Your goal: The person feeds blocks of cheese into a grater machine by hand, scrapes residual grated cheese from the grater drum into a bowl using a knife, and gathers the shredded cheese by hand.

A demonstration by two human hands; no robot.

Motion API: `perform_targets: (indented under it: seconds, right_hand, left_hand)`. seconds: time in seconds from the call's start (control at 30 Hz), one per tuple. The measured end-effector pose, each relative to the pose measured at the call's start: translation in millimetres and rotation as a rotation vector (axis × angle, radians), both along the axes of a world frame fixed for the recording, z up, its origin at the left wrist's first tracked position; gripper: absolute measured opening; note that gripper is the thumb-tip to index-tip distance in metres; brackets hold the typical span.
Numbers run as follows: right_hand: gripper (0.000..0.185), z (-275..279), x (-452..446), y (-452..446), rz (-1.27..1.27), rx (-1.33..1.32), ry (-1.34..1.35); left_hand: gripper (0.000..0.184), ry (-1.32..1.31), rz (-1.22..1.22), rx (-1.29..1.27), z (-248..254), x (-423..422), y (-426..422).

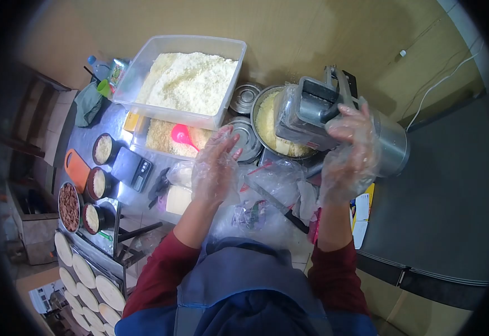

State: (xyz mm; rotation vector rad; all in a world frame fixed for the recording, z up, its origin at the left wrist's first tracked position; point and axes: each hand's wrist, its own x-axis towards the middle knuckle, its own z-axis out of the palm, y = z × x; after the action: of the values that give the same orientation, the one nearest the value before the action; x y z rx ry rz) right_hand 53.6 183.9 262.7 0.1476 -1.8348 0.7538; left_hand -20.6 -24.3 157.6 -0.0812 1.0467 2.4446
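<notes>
Both my hands wear loose clear plastic gloves. My left hand [216,162] is raised with its fingers apart, holding nothing, in front of the bin of grated cheese [158,134] with a pink scoop [181,134]. My right hand [352,137] is at the grey lever [343,87] of a grating machine [314,101], fingers curled about its end; the grip is partly hidden. Under the machine's wrapped outlet sits a round pan [254,115] holding grated cheese. Below my left hand lies a pale block of cheese [178,200], partly covered. A long knife [278,204] rests on plastic wrapping.
A large clear tub [233,84] of white shreds stands behind. On the left are a kitchen scale [132,168], an orange board [76,171], several small filled bowls [99,183] and a bowl of brown pieces [69,207]. Dough rounds [110,291] lie lower left; a dark surface [435,213] extends right.
</notes>
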Motion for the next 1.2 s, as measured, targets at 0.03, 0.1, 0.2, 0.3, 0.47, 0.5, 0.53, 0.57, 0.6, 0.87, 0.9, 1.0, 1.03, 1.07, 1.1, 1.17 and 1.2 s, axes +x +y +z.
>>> perform_targets:
  seconds: [0.03, 0.1, 0.2, 0.3, 0.47, 0.5, 0.53, 0.57, 0.6, 0.87, 0.9, 1.0, 1.03, 1.07, 1.1, 1.17, 1.2]
  right_hand:
    - [0.046, -6.3, 1.6, -1.2, 0.015, -0.014, -0.017]
    - [0.044, -15.1, 2.3, -3.4, 0.027, -0.029, 0.006]
    - [0.041, -19.7, 5.6, -3.1, 0.027, -0.049, 0.001]
    - [0.053, -22.0, 7.2, -2.7, 0.046, -0.049, -0.053]
    - [0.051, -20.8, 9.1, 2.4, 0.068, -0.027, -0.077]
    - [0.051, -16.8, 9.5, 0.3, 0.073, -0.026, -0.082]
    - [0.051, -9.4, 10.2, -3.3, 0.082, -0.095, -0.098]
    - [0.052, -9.7, 10.7, -5.1, 0.088, -0.130, -0.110]
    - [0.052, -10.0, 11.1, -6.8, 0.094, -0.165, -0.121]
    - [0.054, -17.6, 5.2, -9.8, 0.018, -0.031, -0.040]
    - [0.054, -17.2, 3.9, -11.2, 0.015, -0.019, -0.030]
    - [0.053, -2.5, 3.2, -14.8, -0.056, -0.089, -0.056]
    - [0.052, 9.9, 1.3, -12.0, -0.026, -0.122, -0.053]
    - [0.052, 20.0, -0.9, -6.6, 0.004, -0.156, -0.054]
    - [0.045, 26.1, -6.2, 5.8, 0.002, 0.000, 0.003]
    - [0.035, 45.9, -16.2, 21.0, -0.081, 0.211, 0.026]
    - [0.033, 59.9, -19.6, 24.1, -0.162, 0.270, -0.010]
  left_hand:
    - [0.051, -0.036, -0.020, -0.009, 0.5, 3.9, 3.4]
    - [0.052, -0.049, -0.021, -0.014, -0.6, 13.1, 8.0]
    - [0.053, -0.051, -0.043, -0.021, -10.7, 20.1, 12.4]
    - [0.051, -0.023, -0.090, -0.019, -20.1, 22.0, 19.4]
    - [0.045, 0.028, -0.175, -0.153, -23.1, 27.5, 31.5]
    - [0.043, 0.022, -0.179, -0.165, -32.3, 28.1, 32.5]
    - [0.041, 0.014, -0.184, -0.177, -40.8, 29.1, 32.9]
    - [0.041, 0.006, -0.179, -0.176, -49.0, 29.9, 32.8]
    - [0.040, -0.008, -0.167, -0.199, -53.0, 28.9, 32.4]
    - [0.050, 0.376, -0.197, -0.720, -109.0, 15.2, 35.8]
    - [0.050, 0.366, -0.184, -0.719, -106.9, 16.4, 36.6]
    - [0.049, 0.809, -0.288, -1.065, -80.3, 18.0, 39.5]
    - [0.045, 0.760, -0.437, -1.089, -67.9, 16.1, 40.0]
    - [0.041, 0.704, -0.588, -1.105, -62.6, 14.0, 41.7]
    - [0.041, 0.681, -0.575, -1.111, -66.3, 11.4, 43.7]
    - [0.032, 0.805, -0.537, -1.226, -77.9, 4.9, 47.0]
    - [0.032, 0.773, -0.496, -1.187, -82.1, 2.3, 45.8]
